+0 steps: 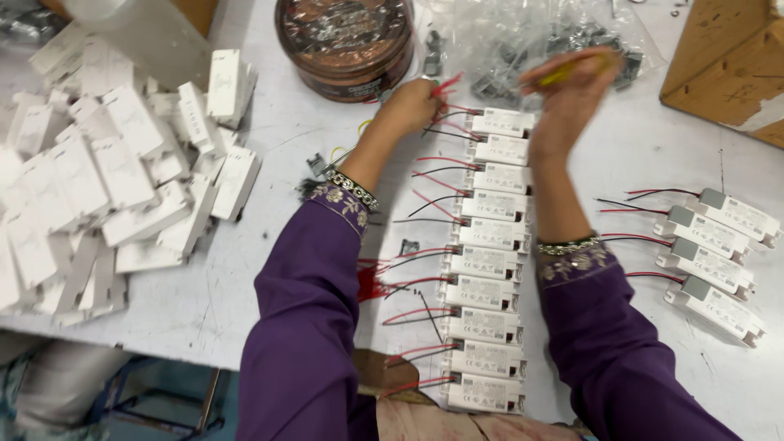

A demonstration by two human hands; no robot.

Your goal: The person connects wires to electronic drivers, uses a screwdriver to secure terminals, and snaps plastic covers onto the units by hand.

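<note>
Your left hand (412, 104) fingers are pinched on red wires (445, 86) of the top white driver unit (502, 122), far end of the column mid-table. Your right hand (572, 82) fingers clamp a blurred yellow-handled tool (563, 73) beside it.

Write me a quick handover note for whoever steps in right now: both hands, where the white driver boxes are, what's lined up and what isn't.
Left hand: closed on red wires at the top of the centre column.
Right hand: blurred, raised by the clear plastic bag, pinching something thin and yellowish; its grip cannot be made out exactly.
Centre column of white driver boxes: ten in a row, red and black wires pointing left.
Four more driver boxes lie apart at the right.
Pile of white casings at the left, unsorted.
Round brown tin at the top.
</note>
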